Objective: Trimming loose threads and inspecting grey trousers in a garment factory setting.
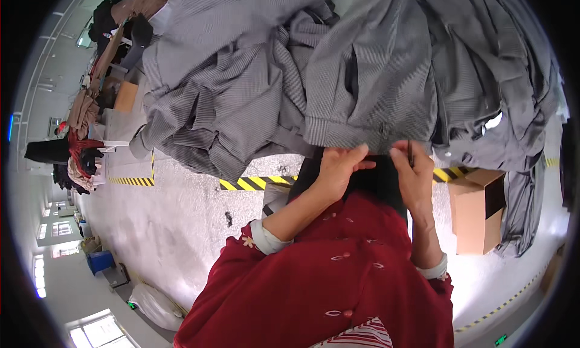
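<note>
Grey concrete floor (181,221) with yellow and black hazard tape (254,183) runs under a big heap of grey checked trousers (290,76), which fills the upper half of the view. At the near edge of that heap, 1 trouser waistband (356,133) hangs toward the person, with a button or loop showing at about its middle.

The left hand (338,170) pinches the fabric just under the waistband, fingers curled onto it. The right hand (414,173) is closed round a thin dark tool (410,153), held upright with its tip touching or just beside the waistband edge; whether it is a small snip or a pick is too small to tell.

A judgement on the risks: the tool tip sits very near the left fingertips, so a slip on the cloth could nick a finger. If the left hand's pinch is loose, the band could slide and the tip could catch good cloth rather than a stray thread. The weight of the heap may also drag the band away.

An open cardboard box (477,209) stands on the floor to the right. More garments (84,106) lie piled far left.
</note>
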A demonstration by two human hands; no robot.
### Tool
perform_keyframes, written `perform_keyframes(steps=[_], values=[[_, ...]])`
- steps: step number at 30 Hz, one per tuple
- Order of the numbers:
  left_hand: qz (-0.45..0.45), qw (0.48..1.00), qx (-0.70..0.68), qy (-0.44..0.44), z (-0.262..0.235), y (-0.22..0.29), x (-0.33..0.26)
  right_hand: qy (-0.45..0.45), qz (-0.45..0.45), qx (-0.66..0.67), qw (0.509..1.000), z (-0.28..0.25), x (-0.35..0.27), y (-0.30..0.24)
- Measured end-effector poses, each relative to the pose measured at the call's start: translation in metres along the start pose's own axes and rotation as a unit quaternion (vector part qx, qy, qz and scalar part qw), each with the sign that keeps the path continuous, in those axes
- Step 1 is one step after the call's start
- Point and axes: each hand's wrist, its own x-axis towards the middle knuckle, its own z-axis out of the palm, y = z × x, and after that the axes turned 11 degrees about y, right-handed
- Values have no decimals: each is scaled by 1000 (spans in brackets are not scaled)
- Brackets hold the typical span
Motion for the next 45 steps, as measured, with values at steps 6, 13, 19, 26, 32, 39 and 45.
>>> perform_keyframes(steps=[6, 13, 19, 26, 32, 39, 45], values=[[-52, 998, 16, 13, 5, -9, -5, 6, -50, -98, 994, 8, 11, 12], [-39, 999, -2, 14, -1, -11, -10, 6, 24, 58, 998, 11, 6, 32], [-39, 999, 20, 20, 2, -5, -2, 67, -51, 19, 996, 11, 8, 46], [-4, 999, 37, -1, 1, -1, 2, 9, 88, 283, 955, 5, 8, 44], [-19, 973, 228, -4, -4, -2, -12, -4, 131, 330, 935, -4, -1, 54], [573, 592, 553, -125, 45, 29, -9, 46, -111, 32, 992, -3, -6, 32], [596, 563, 554, -143, 45, 21, 26, 13, -156, -8, 988, -3, 2, 22]])
